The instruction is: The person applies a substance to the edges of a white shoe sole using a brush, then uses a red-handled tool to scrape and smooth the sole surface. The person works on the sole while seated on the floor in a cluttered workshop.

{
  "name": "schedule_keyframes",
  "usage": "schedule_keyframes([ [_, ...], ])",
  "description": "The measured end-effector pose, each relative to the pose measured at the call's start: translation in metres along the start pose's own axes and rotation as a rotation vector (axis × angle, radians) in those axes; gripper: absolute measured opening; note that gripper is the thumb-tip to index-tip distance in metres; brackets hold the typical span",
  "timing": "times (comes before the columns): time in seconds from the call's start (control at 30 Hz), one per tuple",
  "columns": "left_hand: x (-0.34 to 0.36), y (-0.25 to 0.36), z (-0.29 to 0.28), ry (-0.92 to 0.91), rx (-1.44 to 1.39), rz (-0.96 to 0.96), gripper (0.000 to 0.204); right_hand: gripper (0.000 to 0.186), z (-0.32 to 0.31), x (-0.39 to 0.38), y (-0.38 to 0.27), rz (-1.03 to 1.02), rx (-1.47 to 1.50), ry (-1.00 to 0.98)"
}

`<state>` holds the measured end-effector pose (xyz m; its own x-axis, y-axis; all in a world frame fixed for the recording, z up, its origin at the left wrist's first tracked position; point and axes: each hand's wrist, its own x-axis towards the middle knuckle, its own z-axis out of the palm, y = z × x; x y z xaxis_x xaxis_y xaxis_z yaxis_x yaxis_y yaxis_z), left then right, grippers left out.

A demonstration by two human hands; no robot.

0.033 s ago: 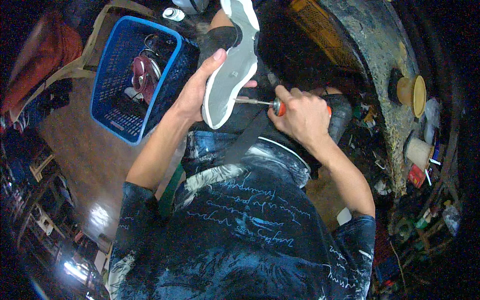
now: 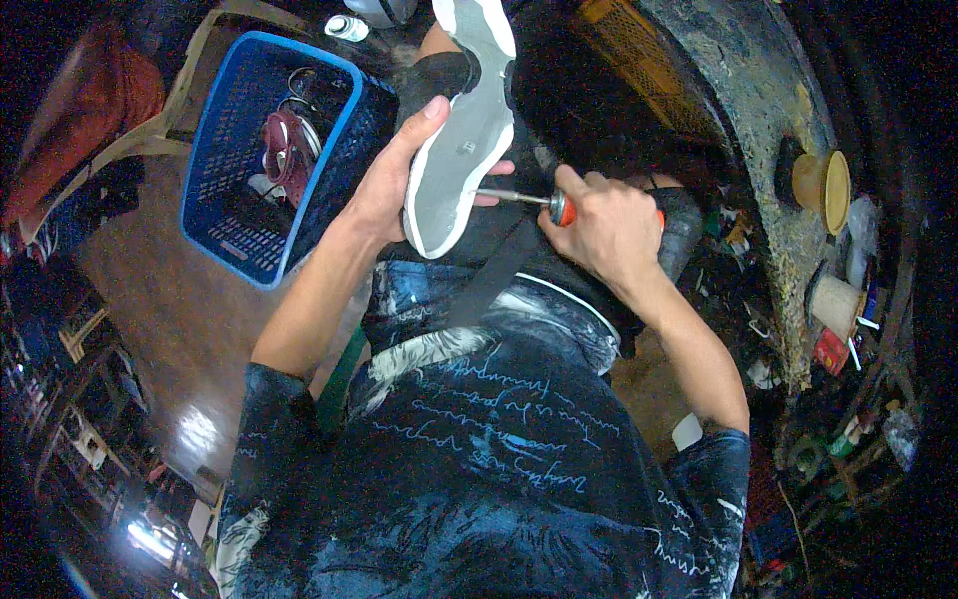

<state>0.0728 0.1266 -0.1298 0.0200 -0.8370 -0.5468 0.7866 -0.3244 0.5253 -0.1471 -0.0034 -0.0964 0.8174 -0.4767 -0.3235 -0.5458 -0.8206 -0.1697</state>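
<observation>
My left hand (image 2: 394,180) grips a grey shoe sole (image 2: 461,145) with a wavy white edge, its thumb on the near face and fingers behind. The sole stands lengthwise over my lap, its far end at the top of the view. My right hand (image 2: 604,225) is wrapped around the orange handle of a tool with a thin metal shaft (image 2: 519,197). That shaft points left at the sole's right edge. Whether its tip touches the edge or passes behind it, I cannot tell. Fingertips of my left hand show just beyond the edge, near the shaft.
At left stands a blue plastic basket (image 2: 200,200) holding a dark red shoe (image 2: 287,155). A white bottle (image 2: 346,28) sits beyond it. To the right runs a rough, stained ledge (image 2: 763,130) with a yellow round spool (image 2: 836,192) and a pale thread spool (image 2: 833,302).
My right hand and the tool have shifted slightly to the right, baring a little more of the shaft. The sole has barely moved in my left hand.
</observation>
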Motion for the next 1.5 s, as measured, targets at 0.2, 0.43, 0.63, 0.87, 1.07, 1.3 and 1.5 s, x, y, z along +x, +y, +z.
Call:
schedule_keyframes([
  [0.2, 0.004, 0.002, -0.006, -0.062, -0.068, -0.026, 0.086, 0.037, 0.001, 0.010, 0.013, -0.065, 0.007, 0.084],
  [0.43, 0.004, -0.001, -0.006, -0.049, -0.092, -0.019, 0.082, 0.037, 0.010, 0.002, -0.003, -0.119, 0.069, 0.037],
  [0.63, 0.005, -0.003, -0.008, -0.064, -0.087, 0.007, 0.082, 0.038, 0.011, -0.009, -0.014, -0.120, 0.126, -0.033],
  [0.87, 0.005, -0.004, -0.007, -0.058, -0.024, -0.003, 0.085, 0.039, 0.009, -0.004, -0.009, -0.043, 0.086, 0.032],
  [1.07, 0.005, -0.006, -0.006, -0.040, -0.069, 0.034, 0.086, 0.040, 0.014, -0.009, -0.019, -0.059, 0.148, -0.015],
  [1.3, 0.004, -0.008, -0.005, -0.021, -0.121, 0.070, 0.083, 0.040, 0.012, -0.010, -0.016, 0.027, 0.126, -0.007],
  [1.5, 0.008, -0.010, 0.001, -0.006, -0.089, 0.150, 0.086, 0.039, 0.010, -0.021, -0.022, 0.062, 0.165, -0.016],
])
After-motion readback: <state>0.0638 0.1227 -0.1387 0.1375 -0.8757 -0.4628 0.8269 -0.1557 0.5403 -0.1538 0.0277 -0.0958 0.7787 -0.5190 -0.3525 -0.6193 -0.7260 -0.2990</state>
